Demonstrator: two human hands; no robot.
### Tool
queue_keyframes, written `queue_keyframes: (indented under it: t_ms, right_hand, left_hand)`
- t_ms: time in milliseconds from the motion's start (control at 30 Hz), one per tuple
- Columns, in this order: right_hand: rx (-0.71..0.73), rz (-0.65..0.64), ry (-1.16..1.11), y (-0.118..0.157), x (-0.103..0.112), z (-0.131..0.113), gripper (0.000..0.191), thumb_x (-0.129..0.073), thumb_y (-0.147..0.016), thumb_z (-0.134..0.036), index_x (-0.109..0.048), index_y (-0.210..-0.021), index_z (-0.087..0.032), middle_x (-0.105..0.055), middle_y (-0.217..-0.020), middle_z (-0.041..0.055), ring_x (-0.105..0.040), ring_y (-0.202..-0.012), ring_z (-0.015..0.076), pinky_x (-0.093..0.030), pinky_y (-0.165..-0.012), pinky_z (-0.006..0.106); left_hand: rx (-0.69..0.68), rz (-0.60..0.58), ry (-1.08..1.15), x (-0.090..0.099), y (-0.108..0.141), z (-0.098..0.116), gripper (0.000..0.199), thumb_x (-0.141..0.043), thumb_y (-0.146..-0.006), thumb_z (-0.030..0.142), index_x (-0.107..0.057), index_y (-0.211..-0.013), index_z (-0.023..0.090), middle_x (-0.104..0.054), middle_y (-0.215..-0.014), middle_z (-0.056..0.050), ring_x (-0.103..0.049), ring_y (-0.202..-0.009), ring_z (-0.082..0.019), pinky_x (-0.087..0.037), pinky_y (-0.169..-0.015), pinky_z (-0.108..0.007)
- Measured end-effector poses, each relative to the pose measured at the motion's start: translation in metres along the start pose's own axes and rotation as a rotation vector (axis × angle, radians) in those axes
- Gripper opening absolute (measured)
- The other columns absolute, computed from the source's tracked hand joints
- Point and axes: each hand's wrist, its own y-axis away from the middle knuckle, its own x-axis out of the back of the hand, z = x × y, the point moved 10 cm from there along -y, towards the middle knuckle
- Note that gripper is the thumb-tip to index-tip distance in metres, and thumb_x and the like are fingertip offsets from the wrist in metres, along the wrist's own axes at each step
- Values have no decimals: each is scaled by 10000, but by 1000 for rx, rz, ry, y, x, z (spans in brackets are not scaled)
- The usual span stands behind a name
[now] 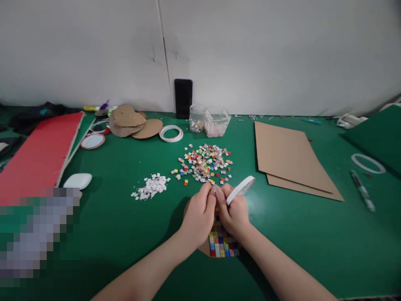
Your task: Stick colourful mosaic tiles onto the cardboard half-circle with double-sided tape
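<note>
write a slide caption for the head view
Left hand and right hand meet at a tile-covered board, a white tape roll in the right, loose coloured tiles heaped beyond.

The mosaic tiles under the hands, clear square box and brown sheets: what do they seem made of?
Mosaic tiles: possibly glass or ceramic, judging by their bright, slightly shiny squares; too small to settle.
Clear square box: probably hard plastic, smooth and see-through, with its contents visible; glass is possible.
Brown sheets: most likely cardboard, by their flat, matte tan faces.

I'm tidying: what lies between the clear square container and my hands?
In the head view, scattered coloured mosaic tiles lie between the clear square container and the left hand and right hand.
</note>
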Motion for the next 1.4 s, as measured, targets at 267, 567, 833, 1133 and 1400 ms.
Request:
queue_keyframes:
  t_ms: [267,567,833,1133,1400]
  right_hand:
    - [175,16,236,-1,0,-22,339,-282,-934,-227,-518,-696,-177,-560,-622,44,-522,-517,144,-341,-481,244]
    - [163,14,172,2,1,-23,295,-300,-931,-214,-504,-721,-181,-565,-632,41,-526,-539,146,-347,-497,244]
    - [-33,-97,-188,0,-8,-1,265,-334,-933,-272,-409,-687,-208,-468,-586,-21,-469,-512,119,-348,-499,226]
    - [5,-97,-124,-1,-8,-1,257,-309,-931,-259,-428,-708,-209,-480,-582,-14,-472,-490,123,-359,-478,226]
    - [-22,-22,-126,-3,-1,-1,276,-307,-931,-264,-457,-707,-204,-516,-579,-4,-473,-474,121,-355,-454,224]
  left_hand:
    - [-1,30,-192,4,0,-3,132,-257,-886,237,-332,-779,224,-500,-678,0,-480,-587,-163,-291,-537,-248]
    - [-76,55,-465,12,-1,7,137,-268,-863,235,-300,-730,228,-396,-570,20,-429,-501,-168,-216,-482,-245]
    - [-215,33,-366,8,3,18,152,-274,-866,214,-322,-722,222,-403,-577,30,-435,-485,-138,-270,-473,-227]
    - [-173,-5,-203,4,0,11,204,-278,-900,260,-380,-730,213,-420,-587,32,-418,-500,-124,-293,-472,-219]
    - [-140,1,-60,6,0,12,234,-297,-910,256,-324,-681,211,-386,-575,50,-369,-489,-97,-260,-475,-226]
